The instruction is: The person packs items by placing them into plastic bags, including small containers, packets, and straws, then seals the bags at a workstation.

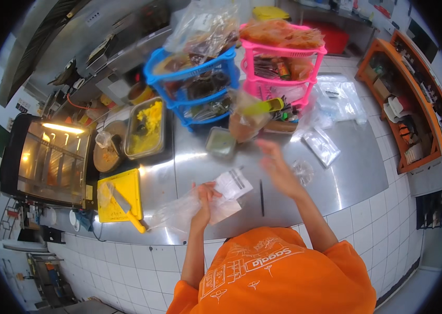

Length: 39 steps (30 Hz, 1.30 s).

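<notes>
My left hand [206, 196] grips a clear plastic bag [175, 212] over the steel table. A white paper slip [233, 183] bearing print sticks out beyond its fingers. My right hand [277, 168], blurred, is raised over the table with its fingers apart and nothing visible in it. Just beyond it stands a plastic bag with brown contents [244, 125], and a yellow-green scoop [262, 106] lies across its top. A lidded plastic container [221, 142] sits left of that bag. Between my hands a black pen [261, 198] lies on the table.
Blue [193, 74] and pink [283, 47] tiered baskets rise at the back, loaded with bags. Leftward are a metal tray of yellow food [146, 127], a yellow cutting board [107, 208] with a knife [125, 206], and a lit display warmer [54, 157]. Plastic packs [321, 147] lie right.
</notes>
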Available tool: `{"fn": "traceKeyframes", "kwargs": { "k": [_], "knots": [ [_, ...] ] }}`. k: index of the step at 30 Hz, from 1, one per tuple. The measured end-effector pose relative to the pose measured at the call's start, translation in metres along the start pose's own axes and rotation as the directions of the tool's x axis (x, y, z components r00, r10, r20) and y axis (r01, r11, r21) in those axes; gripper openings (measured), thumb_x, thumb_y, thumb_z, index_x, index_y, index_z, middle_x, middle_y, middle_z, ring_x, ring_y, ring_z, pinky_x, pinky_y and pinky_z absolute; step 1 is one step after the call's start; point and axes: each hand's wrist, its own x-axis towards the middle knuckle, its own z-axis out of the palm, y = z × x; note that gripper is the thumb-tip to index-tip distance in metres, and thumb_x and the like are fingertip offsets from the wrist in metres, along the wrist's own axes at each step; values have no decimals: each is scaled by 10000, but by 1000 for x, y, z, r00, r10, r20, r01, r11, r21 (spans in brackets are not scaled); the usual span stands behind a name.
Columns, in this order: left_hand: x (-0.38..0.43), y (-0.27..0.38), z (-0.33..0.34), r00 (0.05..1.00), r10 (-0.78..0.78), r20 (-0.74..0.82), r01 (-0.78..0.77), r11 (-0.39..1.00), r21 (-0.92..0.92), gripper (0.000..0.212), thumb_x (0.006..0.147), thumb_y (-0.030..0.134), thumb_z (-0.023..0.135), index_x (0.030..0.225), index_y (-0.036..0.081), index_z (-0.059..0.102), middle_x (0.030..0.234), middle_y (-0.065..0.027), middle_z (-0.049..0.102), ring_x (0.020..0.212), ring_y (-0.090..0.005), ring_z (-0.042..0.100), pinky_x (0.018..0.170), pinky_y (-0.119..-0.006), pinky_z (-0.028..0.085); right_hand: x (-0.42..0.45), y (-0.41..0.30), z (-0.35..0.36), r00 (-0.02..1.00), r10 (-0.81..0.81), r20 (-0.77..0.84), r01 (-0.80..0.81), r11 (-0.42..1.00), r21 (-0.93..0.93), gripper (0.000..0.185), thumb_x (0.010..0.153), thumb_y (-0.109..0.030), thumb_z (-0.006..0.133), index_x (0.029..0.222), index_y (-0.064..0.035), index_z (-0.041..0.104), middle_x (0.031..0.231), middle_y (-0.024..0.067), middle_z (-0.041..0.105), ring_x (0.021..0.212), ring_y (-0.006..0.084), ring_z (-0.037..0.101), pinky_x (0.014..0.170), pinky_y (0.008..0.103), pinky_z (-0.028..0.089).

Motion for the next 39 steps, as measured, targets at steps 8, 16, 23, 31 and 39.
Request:
{"fn": "traceKeyframes", "kwargs": {
  "k": [8,16,23,31,39],
  "knots": [
    [32,140,-26,780,496,382,-550,834,39,604,1026,355,265,572,130,596,623,9,633,887,-160,630,1142,-489,156,6,40,82,783,451,429,-605,391,693,718,884,-709,304,1269,-127,472,1042,156,589,1039,290,524,998,463,348],
    [17,125,0,983,173,-61,-137,914,382,469,1026,344,274,1082,71,651,1459,-152,383,1451,-284,78,1138,-492,-26,24,26,54,937,199,286,-279,-62,958,763,887,-734,203,1082,-115,603,761,108,576,760,203,571,922,431,367],
    [12,42,-31,998,-57,39,39,934,354,519,1027,372,232,1044,52,640,1406,-131,453,1442,-289,118,1148,-485,-11,-2,33,-76,870,-404,283,23,605,796,675,947,-574,344,800,19,629,488,62,520,419,157,485,715,401,459],
    [-17,24,-26,927,-203,316,-69,736,673,362,1009,235,329,1051,46,634,1400,-144,464,1438,-288,143,1149,-480,-14,18,20,-168,916,37,-399,-41,999,0,162,946,-141,533,989,4,590,801,114,669,760,128,645,656,252,485],
    [-65,-8,-17,999,33,-9,-14,627,779,265,882,154,518,623,97,506,1077,-17,686,1329,-349,391,1149,-565,21,57,83,-150,904,-258,-342,48,854,-517,237,860,10,521,1089,-2,582,954,147,659,907,248,651,818,350,506]
  ]
}}
